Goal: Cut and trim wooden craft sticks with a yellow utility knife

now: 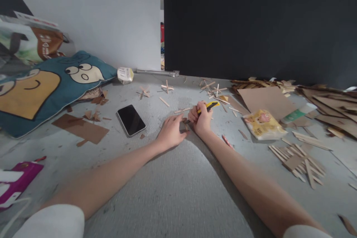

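My right hand [201, 119] is closed round a yellow and black utility knife [209, 106], its tip pointing down to the left at a small brown piece [185, 121] on the grey floor. My left hand [170, 131] lies palm down just left of that piece, its fingertips pressing on it. Both hands meet at the floor's middle. A loose wooden stick [182, 110] lies just beyond them.
A black phone [131, 119] lies left of my hands. A blue cartoon cushion [41, 89] and brown cardboard scraps [80, 128] are further left. Wooden sticks [298, 160], a yellow packet [263, 123] and cardboard sheets [329, 106] lie right. A dark wall [251, 26] stands behind.
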Available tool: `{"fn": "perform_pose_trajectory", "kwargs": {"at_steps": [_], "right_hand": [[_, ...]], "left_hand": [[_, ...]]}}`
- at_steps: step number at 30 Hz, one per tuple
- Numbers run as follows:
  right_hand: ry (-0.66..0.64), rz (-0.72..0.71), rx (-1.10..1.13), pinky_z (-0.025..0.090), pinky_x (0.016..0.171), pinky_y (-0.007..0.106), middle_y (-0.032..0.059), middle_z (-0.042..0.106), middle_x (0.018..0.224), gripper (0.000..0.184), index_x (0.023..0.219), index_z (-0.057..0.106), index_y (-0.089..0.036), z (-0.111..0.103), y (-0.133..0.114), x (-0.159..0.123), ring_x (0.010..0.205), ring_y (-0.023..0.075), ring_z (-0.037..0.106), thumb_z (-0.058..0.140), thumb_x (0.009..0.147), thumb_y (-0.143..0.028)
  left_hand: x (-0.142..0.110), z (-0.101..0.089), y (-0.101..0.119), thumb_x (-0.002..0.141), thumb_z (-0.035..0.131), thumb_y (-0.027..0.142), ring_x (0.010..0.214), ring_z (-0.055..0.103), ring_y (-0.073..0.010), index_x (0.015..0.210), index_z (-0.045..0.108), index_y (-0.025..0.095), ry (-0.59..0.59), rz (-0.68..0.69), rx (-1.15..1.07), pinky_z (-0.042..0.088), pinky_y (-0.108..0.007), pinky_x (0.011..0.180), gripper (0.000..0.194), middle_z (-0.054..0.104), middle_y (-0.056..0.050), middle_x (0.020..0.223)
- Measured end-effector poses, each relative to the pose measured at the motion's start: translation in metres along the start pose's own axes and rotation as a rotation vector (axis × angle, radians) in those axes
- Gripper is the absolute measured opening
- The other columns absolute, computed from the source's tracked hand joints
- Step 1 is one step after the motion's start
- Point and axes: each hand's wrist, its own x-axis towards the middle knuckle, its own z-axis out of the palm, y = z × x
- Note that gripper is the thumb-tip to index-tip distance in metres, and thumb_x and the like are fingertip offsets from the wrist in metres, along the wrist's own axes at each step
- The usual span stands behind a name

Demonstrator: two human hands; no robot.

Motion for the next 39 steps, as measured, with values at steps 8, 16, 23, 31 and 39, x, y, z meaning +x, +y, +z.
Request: {"fn": "perform_pose_trajectory", "kwargs": {"at_steps": [8,16,23,31,39], "right_hand": [[-0.023,-0.019,0.053,0.019,0.034,0.02,-0.0128,0.031,0.039,0.042,0.064,0.03,-0.026,-0.001,0.001,0.0,0.032,0.0059,0.022,0.07,0.076,-0.033],[-0.01,-0.016,0.061,0.018,0.033,0.019,-0.0124,0.032,0.038,0.039,0.062,0.031,-0.025,-0.001,-0.004,-0.001,0.032,0.0057,0.02,0.068,0.074,-0.032],[-0.019,-0.009,0.049,0.019,0.032,0.019,-0.0126,0.031,0.038,0.041,0.062,0.033,-0.026,0.001,-0.004,-0.002,0.033,0.0062,0.02,0.071,0.073,-0.036],[-0.094,-0.062,0.05,0.021,0.033,0.018,-0.0115,0.033,0.04,0.039,0.063,0.033,-0.025,0.002,-0.003,-0.007,0.032,0.0061,0.023,0.068,0.079,-0.031],[-0.057,-0.065,0.034,0.02,0.033,0.019,-0.012,0.031,0.04,0.041,0.063,0.032,-0.025,0.003,-0.003,-0.007,0.032,0.0057,0.021,0.069,0.078,-0.033]], "left_hand": [[0.0,0.004,-0.005,0.081,0.082,0.023,0.134,0.059,-0.0361,0.143,0.054,0.022,0.014,-0.007,0.031,0.045,-0.057,0.115,0.068,0.068,-0.014,0.137],[0.001,0.003,-0.005,0.08,0.082,0.023,0.132,0.06,-0.0358,0.14,0.055,0.024,0.009,0.008,0.02,0.045,-0.057,0.115,0.066,0.07,-0.012,0.136],[0.0,0.002,-0.003,0.079,0.083,0.023,0.132,0.06,-0.0368,0.139,0.056,0.026,0.017,-0.013,0.02,0.045,-0.059,0.114,0.066,0.07,-0.012,0.134],[0.001,0.003,-0.003,0.08,0.083,0.023,0.133,0.06,-0.0369,0.138,0.057,0.022,0.015,-0.015,0.033,0.047,-0.057,0.113,0.064,0.069,-0.014,0.135],[0.0,0.004,-0.004,0.081,0.083,0.023,0.133,0.06,-0.0359,0.139,0.056,0.024,0.021,-0.006,0.035,0.046,-0.057,0.114,0.064,0.069,-0.012,0.136]]}}
